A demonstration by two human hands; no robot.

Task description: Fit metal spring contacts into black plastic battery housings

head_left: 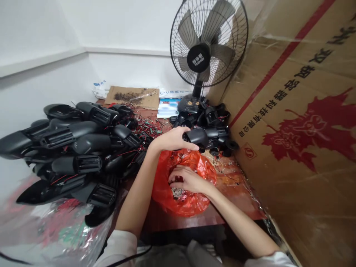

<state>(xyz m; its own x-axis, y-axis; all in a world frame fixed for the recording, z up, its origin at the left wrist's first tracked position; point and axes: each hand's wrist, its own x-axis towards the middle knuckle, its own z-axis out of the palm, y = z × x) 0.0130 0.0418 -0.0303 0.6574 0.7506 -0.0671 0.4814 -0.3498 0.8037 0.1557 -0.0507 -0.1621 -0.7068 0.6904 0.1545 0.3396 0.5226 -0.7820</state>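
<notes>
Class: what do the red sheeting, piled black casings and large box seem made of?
Red sheeting: probably thin plastic film, glossy and crinkled.
Piled black casings: likely moulded plastic, satin; smooth curves, soft highlights.
Large box: seemingly cardboard, mostly dull; brown printed panels.

Passable: bare tabletop [239,190] right of the red plastic bag [162,191]
Black plastic housings [90,142] block the left, desk fan [198,58] the back, cardboard carton [280,181] the far right.
</notes>
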